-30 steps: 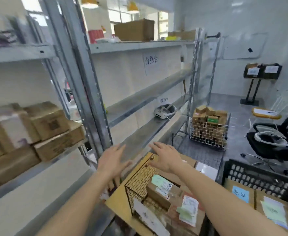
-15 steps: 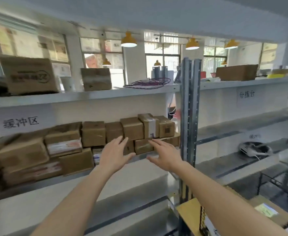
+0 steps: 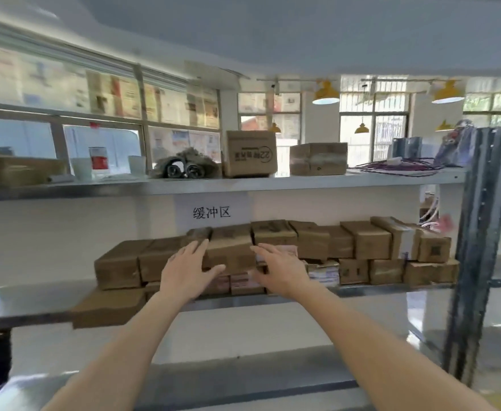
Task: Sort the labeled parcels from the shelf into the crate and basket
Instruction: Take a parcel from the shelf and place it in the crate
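Several brown cardboard parcels are stacked in two layers along the middle shelf under a white paper sign. Both my arms reach toward the stack's middle. My left hand is spread with straight fingers at the left side of one upper parcel. My right hand is spread at that parcel's right side. Neither hand grips anything; I cannot tell whether the fingers touch the box. The crate and the basket are out of view.
One parcel overhangs the shelf's front edge at the left. A grey steel upright stands at the right. The top shelf carries two cartons, cups, cables and a tangled bundle. A lower shelf runs below my forearms.
The view has swung left from the basket and crate to the parcel shelf. Both hands have stayed spread and moved up to the middle of the stack.
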`<state>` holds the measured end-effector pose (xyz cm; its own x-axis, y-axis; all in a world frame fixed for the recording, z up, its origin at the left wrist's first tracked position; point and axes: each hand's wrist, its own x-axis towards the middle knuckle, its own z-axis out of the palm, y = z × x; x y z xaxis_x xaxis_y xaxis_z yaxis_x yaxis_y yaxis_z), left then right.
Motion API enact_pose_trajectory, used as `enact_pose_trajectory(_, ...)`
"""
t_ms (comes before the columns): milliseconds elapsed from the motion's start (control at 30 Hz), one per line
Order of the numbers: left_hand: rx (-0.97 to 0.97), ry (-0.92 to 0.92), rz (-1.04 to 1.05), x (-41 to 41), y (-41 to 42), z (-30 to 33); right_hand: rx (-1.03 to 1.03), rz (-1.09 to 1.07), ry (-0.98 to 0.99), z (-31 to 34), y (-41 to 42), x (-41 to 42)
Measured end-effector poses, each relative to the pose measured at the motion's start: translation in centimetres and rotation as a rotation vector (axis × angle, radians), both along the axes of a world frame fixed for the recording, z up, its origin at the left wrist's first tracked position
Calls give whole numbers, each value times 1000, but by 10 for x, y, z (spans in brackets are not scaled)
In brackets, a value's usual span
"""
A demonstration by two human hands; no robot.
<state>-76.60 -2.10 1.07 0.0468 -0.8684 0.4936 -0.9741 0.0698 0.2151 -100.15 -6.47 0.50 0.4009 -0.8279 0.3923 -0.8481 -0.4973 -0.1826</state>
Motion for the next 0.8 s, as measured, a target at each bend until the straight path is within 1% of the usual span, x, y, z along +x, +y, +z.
enact_pose_trajectory(233, 43, 66, 121, 149, 34, -17, 43, 75, 8, -11, 12, 150)
enact_pose_trajectory(433, 75, 160, 191, 239, 36, -31, 91, 123, -15, -19, 3, 251)
enact_pose_trajectory(633, 94, 184, 223, 299, -1, -41, 100, 127, 16, -28, -35, 324)
enact_pose_trajectory(800, 115, 201, 168, 338, -61, -43, 112, 75, 4, -29, -91, 370)
